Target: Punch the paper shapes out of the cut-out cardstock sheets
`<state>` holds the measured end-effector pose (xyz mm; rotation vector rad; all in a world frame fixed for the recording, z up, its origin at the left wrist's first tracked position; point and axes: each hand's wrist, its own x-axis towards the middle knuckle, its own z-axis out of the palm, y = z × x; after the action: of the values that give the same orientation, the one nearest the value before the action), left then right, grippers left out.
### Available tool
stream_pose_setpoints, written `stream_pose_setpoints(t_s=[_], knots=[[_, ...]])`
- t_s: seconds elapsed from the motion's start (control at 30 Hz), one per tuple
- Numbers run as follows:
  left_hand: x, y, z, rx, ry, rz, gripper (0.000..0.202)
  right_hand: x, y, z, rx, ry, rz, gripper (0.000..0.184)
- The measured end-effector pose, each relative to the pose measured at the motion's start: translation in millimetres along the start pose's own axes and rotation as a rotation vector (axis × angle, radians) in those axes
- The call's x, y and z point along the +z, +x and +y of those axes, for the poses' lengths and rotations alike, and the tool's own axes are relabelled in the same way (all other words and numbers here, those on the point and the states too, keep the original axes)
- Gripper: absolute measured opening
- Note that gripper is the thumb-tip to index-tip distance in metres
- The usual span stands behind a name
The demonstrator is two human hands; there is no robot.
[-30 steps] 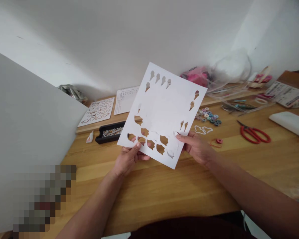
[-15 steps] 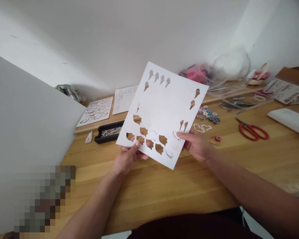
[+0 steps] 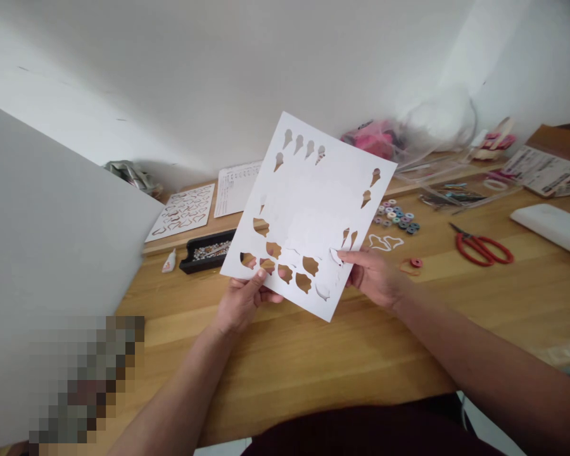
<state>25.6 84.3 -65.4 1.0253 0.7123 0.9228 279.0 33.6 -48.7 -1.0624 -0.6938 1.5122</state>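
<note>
A white sheet [image 3: 313,196] with cut-out shapes is held tilted above the wooden table. Small ice-cream-cone-like holes run along its top and right side; larger wavy-edged holes fill its lower part. My left hand [image 3: 247,297] grips the lower left edge, thumb on the front and fingers behind. At the lower right edge, my right hand [image 3: 373,275] pinches the sheet, its thumb beside a partly loosened cut-out piece [image 3: 336,256]. Most fingers of the right hand are hidden behind the sheet. Two white outline pieces [image 3: 386,242] lie on the table just beyond the right hand.
Red-handled scissors [image 3: 482,244], a red thread spool [image 3: 416,262] and several bobbins [image 3: 398,217] lie to the right. Leftward are a black tray [image 3: 185,259] of small beads, a little glue bottle [image 3: 170,261] and another cut-out sheet [image 3: 180,212]. A cardboard box [image 3: 551,158] stands back right.
The sheet has tilted very slightly, its top edge shifting a little upward in view. Both hands keep the same hold on it.
</note>
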Motion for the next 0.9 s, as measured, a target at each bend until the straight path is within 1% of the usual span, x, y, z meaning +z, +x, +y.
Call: stream_pose_setpoints(t_s=[0.2,0.3,0.43,0.6,0.7,0.9], knots=[[0.1,0.9,0.9,0.014,0.014,-0.030,0.047,0.1,-0.4,-1.1,-0.008,-0.017,0.021,0.023],[-1.0,1.1,0.3,0.025,0.016,-0.039,0.043,0.9,-1.5,-1.5,-0.012,0.006,0.010,0.026],[-2.9,1.4,-1.3,0.050,0.014,-0.050,0.038,1.6,-3.4,-2.3,-0.010,0.036,-0.042,0.032],[-3.7,1.8,-1.7,0.058,0.018,-0.046,0.040,0.7,-4.7,-1.7,-0.006,0.005,-0.003,0.029],[-3.2,1.4,-0.9,0.068,0.006,-0.025,0.042,-0.4,-4.6,0.1,0.002,-0.005,-0.033,0.030],[-4.2,1.0,-1.3,0.069,0.008,-0.021,0.043,-2.2,-3.8,2.3,-0.005,0.004,-0.057,0.032]])
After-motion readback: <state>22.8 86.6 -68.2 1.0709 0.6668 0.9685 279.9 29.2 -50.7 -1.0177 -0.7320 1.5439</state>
